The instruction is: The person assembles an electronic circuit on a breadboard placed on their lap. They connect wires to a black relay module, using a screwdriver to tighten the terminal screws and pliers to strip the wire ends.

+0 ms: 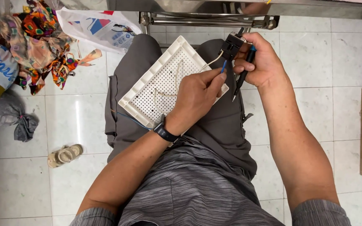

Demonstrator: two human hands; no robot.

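Pinching a thin blue wire (pixel 223 67) in my left hand (pixel 197 98), fingers closed, over the white perforated tray (pixel 147 90) on my lap | wire light, floppy, best held near its tip | right hand (pixel 261 62) clamps small black component (pixel 232 45) and screwdriver (pixel 244 75).

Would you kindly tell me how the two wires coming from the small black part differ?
The white wire runs from the black part down over the perforated white tray, lying loose; the blue wire is pinched at the left hand's fingertips. The white wire shows a long stretch, the blue only a short tip. Both are thin, near the right hand, which grips a dark screwdriver.
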